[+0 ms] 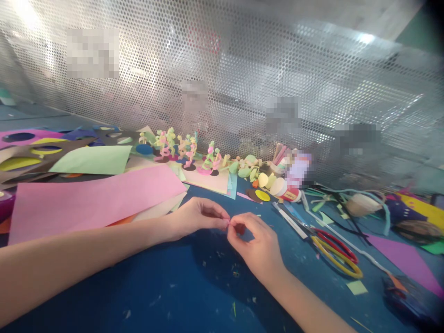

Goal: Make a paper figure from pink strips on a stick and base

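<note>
Both hands meet over the blue table, fingertips pinched together. Between them shows a tiny pink piece (228,222), apparently paper; its shape is mostly hidden by the fingers. My left hand (199,215) comes in from the left, thumb and fingers closed on the piece. From the right, my right hand (255,240) pinches at the same spot with thumb and forefinger. Behind the left wrist lies a large pink paper sheet (97,199). Beyond the hands stand several small curled-paper figures (190,152) in pink, green and yellow on round bases.
Scissors with red and yellow handles (342,254) lie right of my right hand, near a white-and-grey cutter-like strip (290,221). A white-capped glue bottle (286,189) lies farther back. Purple paper (405,259) is at right. A perforated metal panel (236,69) rises behind the table.
</note>
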{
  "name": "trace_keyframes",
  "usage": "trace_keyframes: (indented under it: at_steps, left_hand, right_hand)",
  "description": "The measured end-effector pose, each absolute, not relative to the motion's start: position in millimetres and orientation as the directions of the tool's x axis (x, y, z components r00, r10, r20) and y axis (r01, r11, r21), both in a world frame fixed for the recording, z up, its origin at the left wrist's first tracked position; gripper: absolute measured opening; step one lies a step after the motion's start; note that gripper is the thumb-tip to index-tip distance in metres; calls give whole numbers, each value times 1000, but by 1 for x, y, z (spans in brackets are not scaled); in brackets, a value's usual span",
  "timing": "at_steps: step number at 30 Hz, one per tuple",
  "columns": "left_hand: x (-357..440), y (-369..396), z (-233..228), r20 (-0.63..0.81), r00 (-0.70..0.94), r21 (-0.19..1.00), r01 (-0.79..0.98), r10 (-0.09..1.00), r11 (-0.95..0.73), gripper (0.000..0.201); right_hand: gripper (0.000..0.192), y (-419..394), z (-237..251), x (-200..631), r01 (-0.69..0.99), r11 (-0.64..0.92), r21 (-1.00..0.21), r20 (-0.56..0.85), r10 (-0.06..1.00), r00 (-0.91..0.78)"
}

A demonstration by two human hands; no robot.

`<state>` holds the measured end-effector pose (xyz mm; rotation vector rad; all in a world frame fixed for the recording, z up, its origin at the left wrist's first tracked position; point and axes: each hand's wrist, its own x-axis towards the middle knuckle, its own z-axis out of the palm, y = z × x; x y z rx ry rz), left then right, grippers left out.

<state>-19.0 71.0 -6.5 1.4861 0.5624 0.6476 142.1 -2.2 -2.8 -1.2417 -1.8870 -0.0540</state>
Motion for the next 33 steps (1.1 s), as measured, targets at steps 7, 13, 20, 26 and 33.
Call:
trace_keyframes:
  at_steps: [7,13,20,26,33]
  left_hand:
    - [-18,71,-9,97,728,994,-106,679,-28,27]
    - [-20,70,-6,143,681,986,-158,718,-46,27]
    - [-21,70,-4,162,712,986,-149,684,-78,22]
    - [-20,70,-3,132,704,990,-121,698,-66,25]
    - [-19,71,-10,115,684,993,-104,720,-59,28]
  right_hand:
    - [10,-2,-2,143,759,496,-423,658,744,-119]
    - [9,-1,-4,147,716,466,-520,626,778,-52]
    - [9,1,-7,148,705,429,-565,609,793,6]
    - [9,0,-6,147,709,444,-547,612,791,-23]
    - [7,-1,-5,146,737,443,-510,621,782,-40]
